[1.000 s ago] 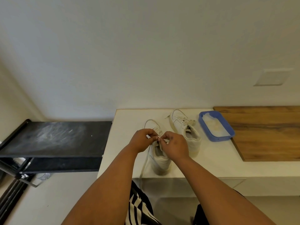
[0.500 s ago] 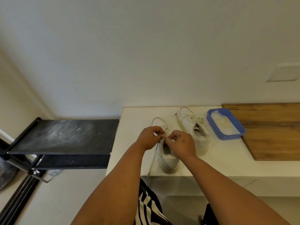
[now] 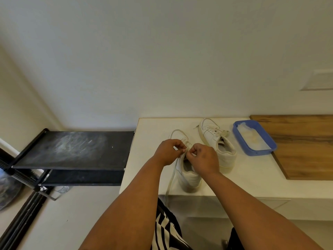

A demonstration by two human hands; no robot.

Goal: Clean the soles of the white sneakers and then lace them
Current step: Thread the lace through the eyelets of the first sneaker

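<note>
Two white sneakers stand upright on a white counter [image 3: 153, 127], toes toward the wall. The near sneaker [image 3: 189, 175] sits by the front edge, and both my hands are over its tongue. My left hand [image 3: 168, 151] and my right hand [image 3: 204, 157] each pinch the white lace [image 3: 171, 179] at the eyelets, fingertips almost touching. One loose end of that lace hangs over the counter's front edge. The far sneaker [image 3: 219, 144] is to the right, laced, with its lace ends lying loose.
A blue plastic tray [image 3: 237, 136] holding a pale cloth lies right of the far sneaker, partly on a wooden board [image 3: 304, 147]. A dusty black shelf rack [image 3: 72, 150] stands left of the counter, a little lower. My striped clothing shows below.
The view has shifted, so the counter sits further right in frame. My hands stay pinched together on the near sneaker's lace, with only small finger movements.
</note>
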